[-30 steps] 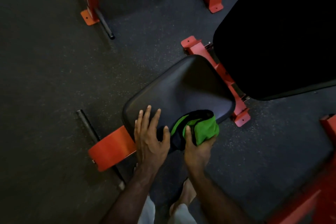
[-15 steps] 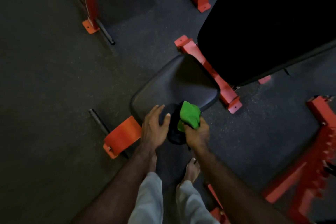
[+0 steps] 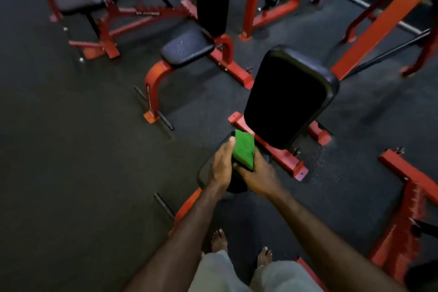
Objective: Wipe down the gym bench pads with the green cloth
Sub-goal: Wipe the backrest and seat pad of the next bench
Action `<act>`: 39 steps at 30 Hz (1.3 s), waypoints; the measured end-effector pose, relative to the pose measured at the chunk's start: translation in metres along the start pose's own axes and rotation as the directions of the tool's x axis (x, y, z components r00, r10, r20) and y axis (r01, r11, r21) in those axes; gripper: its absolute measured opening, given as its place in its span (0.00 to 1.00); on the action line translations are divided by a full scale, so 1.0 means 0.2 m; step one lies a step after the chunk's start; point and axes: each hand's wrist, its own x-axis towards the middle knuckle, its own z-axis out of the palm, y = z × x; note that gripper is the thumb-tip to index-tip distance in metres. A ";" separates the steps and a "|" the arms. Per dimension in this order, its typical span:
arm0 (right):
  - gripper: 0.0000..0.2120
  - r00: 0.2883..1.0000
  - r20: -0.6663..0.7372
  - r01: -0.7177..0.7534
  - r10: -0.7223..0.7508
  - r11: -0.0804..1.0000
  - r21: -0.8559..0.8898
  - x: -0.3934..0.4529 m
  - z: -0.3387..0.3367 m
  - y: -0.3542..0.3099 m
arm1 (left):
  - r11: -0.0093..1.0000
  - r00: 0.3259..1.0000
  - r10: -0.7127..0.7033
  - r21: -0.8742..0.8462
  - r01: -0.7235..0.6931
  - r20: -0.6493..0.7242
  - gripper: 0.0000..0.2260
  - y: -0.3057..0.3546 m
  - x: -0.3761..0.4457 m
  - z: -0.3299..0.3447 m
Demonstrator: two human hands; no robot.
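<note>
1. Above the seat pad (image 3: pixel 208 168), the cloth (image 3: pixel 244 149) has come up off the surface, bunched between both hands.
2. The right hand (image 3: pixel 257 174) clenches it; the left hand (image 3: pixel 222 161) seems to pinch its edge.
3. Probably refolding before the back pad (image 3: pixel 289 99), far right.

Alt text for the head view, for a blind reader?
Both hands, left and right, hold a green cloth above a black seat pad. The upright back pad stands behind, on a red frame.
</note>
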 end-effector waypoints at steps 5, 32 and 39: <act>0.48 0.977 -0.121 0.172 -0.175 0.985 -0.032 -0.21 -0.13 -0.21 | 0.979 0.996 0.088 0.184 -0.086 -0.001 0.21 0.35 -0.20 -0.03; 0.17 0.912 -0.022 0.392 -0.409 0.857 0.334 -0.79 -0.12 -0.90 | 0.900 0.967 0.238 -0.355 -0.253 -0.087 0.25 0.83 -0.90 -1.06; 0.26 0.920 -0.039 0.345 -0.390 0.761 0.549 -0.54 0.49 -1.55 | 0.866 0.886 0.405 -0.217 -0.451 -0.225 0.07 0.85 -0.69 -1.92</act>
